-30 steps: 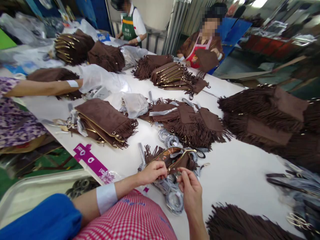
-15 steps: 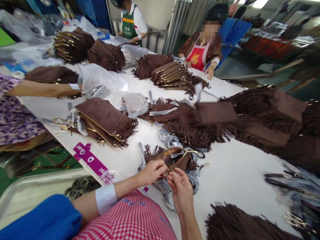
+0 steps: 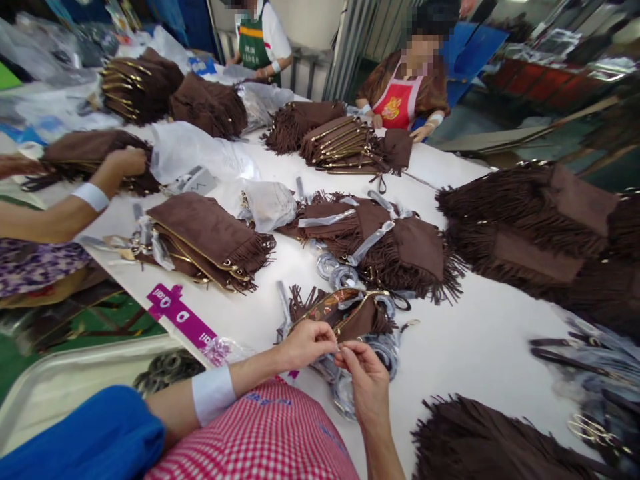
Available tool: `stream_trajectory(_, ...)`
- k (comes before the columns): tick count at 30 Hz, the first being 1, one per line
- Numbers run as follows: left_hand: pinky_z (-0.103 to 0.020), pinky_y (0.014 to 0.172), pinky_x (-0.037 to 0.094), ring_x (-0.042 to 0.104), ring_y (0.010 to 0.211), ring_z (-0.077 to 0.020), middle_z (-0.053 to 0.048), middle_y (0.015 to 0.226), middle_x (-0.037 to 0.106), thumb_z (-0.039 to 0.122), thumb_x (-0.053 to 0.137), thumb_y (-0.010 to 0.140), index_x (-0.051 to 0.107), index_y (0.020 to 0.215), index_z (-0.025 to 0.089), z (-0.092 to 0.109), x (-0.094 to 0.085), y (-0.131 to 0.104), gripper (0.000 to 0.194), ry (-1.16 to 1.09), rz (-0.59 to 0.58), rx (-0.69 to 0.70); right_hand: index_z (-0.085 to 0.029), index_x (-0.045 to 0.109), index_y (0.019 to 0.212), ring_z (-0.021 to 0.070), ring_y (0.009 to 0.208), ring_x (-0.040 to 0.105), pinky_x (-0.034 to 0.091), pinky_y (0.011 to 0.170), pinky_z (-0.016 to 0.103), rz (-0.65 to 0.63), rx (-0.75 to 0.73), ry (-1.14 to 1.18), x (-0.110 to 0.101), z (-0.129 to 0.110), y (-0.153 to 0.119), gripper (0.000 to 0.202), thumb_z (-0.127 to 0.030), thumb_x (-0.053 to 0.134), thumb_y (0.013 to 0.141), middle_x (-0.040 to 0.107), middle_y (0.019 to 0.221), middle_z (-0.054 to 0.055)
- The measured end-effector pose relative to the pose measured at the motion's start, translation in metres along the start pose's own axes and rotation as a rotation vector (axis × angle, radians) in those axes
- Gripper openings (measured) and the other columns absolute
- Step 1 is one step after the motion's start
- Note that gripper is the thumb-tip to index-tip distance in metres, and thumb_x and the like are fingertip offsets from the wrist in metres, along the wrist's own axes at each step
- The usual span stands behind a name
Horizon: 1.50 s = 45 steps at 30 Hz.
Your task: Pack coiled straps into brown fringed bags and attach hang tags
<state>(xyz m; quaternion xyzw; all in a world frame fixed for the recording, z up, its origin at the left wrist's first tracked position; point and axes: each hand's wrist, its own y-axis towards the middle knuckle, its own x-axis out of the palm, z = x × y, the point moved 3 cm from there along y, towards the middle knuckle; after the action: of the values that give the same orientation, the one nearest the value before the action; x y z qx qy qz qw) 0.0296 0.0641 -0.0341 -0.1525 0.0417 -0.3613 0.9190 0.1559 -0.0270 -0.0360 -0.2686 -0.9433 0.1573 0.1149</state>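
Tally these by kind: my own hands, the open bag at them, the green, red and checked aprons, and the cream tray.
Left hand and right hand: 2
Open bag: 1
Green apron, red apron, checked apron: 3
Cream tray: 1
Total: 7

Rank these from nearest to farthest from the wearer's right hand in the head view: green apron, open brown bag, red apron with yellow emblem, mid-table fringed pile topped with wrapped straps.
From the right hand:
1. Open brown bag, just beyond the fingers.
2. Fringed pile, farther forward, mid-table.
3. Red apron, across the table.
4. Green apron, far left background.
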Motion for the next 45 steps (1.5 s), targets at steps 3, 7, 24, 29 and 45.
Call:
stream_trajectory(3, -0.019, 0.059, 0.037, 0.051, 0.063, -0.0106, 0.001, 0.065, 0.061, 0.026, 0.066, 0.071, 0.068, 0.073, 0.012, 0.005, 0.000, -0.002, 0.015, 0.040, -0.046, -0.001, -0.018, 0.071, 0.080, 0.0147, 0.062, 0.063, 0.055, 0.060, 0.027, -0.040, -0.003, -0.033, -0.003, 0.002, 0.001, 0.026, -0.040, 0.079, 0.069, 0.069, 0.075, 0.002)
stream_trajectory(7, -0.019, 0.058, 0.038, 0.052, 0.062, -0.0107, 0.001, 0.064, 0.062, 0.029, 0.067, 0.071, 0.067, 0.072, 0.011, 0.008, 0.002, -0.005, 0.018, -0.001, -0.118, -0.022, -0.018, 0.072, 0.080, 0.0167, 0.066, 0.062, 0.055, 0.061, 0.029, -0.085, -0.014, -0.087, -0.005, 0.004, 0.001, 0.026, -0.042, 0.076, 0.072, 0.068, 0.076, 0.003)
stream_trajectory(24, -0.019, 0.060, 0.040, 0.054, 0.064, -0.0111, 0.002, 0.065, 0.064, 0.027, 0.067, 0.068, 0.067, 0.070, 0.013, 0.006, 0.003, -0.008, 0.015, 0.000, -0.136, -0.083, -0.020, 0.071, 0.075, 0.0161, 0.066, 0.058, 0.048, 0.064, 0.027, -0.239, -0.158, -0.264, -0.002, -0.006, -0.002, 0.018, -0.037, 0.067, 0.080, 0.064, 0.073, 0.002)
stream_trajectory(29, -0.019, 0.050, 0.031, 0.043, 0.052, -0.0075, 0.003, 0.057, 0.057, 0.030, 0.069, 0.062, 0.063, 0.066, 0.012, 0.001, 0.008, -0.009, 0.019, -0.203, -0.084, -0.198, -0.021, 0.069, 0.075, 0.0171, 0.073, 0.058, 0.047, 0.069, 0.028, -0.225, -0.289, -0.340, -0.002, -0.008, -0.001, 0.018, -0.034, 0.062, 0.085, 0.064, 0.076, 0.002)
stream_trajectory(45, -0.020, 0.053, 0.029, 0.043, 0.056, -0.0087, 0.005, 0.057, 0.051, 0.010, 0.053, 0.063, 0.061, 0.067, 0.012, -0.016, 0.014, -0.010, 0.009, -0.037, 0.091, -0.202, -0.024, 0.067, 0.082, 0.0171, 0.079, 0.062, 0.048, 0.075, 0.030, -0.160, -0.579, -0.561, 0.006, -0.012, -0.012, 0.013, -0.022, 0.056, 0.089, 0.067, 0.083, 0.002)
